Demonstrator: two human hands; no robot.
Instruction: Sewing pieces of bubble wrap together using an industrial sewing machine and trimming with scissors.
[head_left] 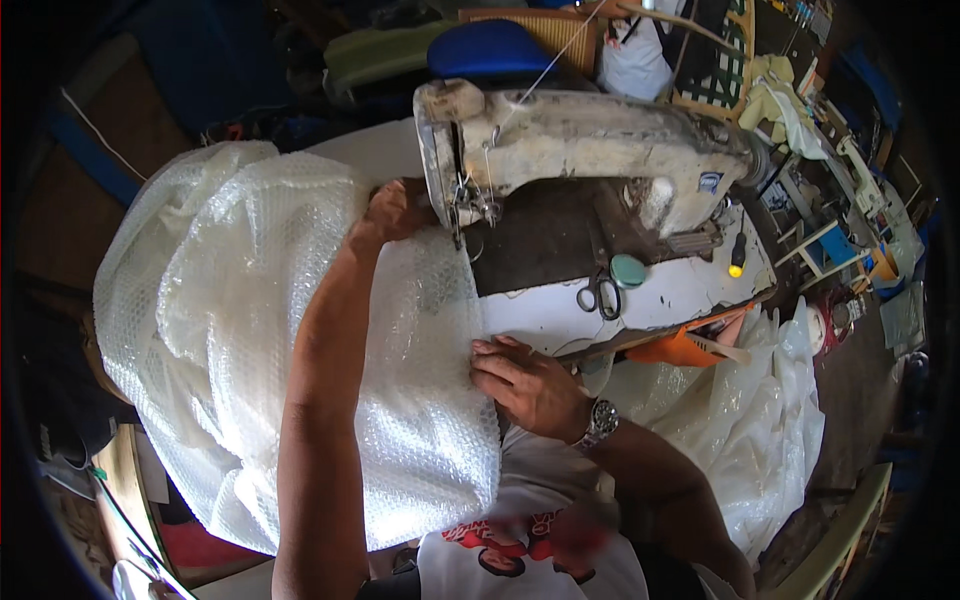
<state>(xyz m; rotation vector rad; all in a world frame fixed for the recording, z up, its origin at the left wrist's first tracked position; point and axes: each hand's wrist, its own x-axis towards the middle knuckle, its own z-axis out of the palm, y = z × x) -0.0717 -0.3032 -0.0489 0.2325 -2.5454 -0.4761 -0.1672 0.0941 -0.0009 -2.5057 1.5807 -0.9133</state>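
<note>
A large bunched sheet of clear bubble wrap [410, 420] lies over the left of the sewing table, its right edge running under the needle of an old, worn sewing machine [600, 135]. My left hand [393, 212] is closed on the wrap's far part, just behind and left of the needle; the machine head partly hides its fingers. Nearer my body, my right hand [530, 385] pinches the wrap's right edge with bent fingers. White thread runs down to the needle area.
Black-handled scissors [600, 285], a round green lid-like disc [628, 271] and a yellow-and-black screwdriver [738, 256] lie on the table right of the needle. An orange basket [675, 347] sits below the table edge. More clear plastic wrap [745, 430] hangs at the right.
</note>
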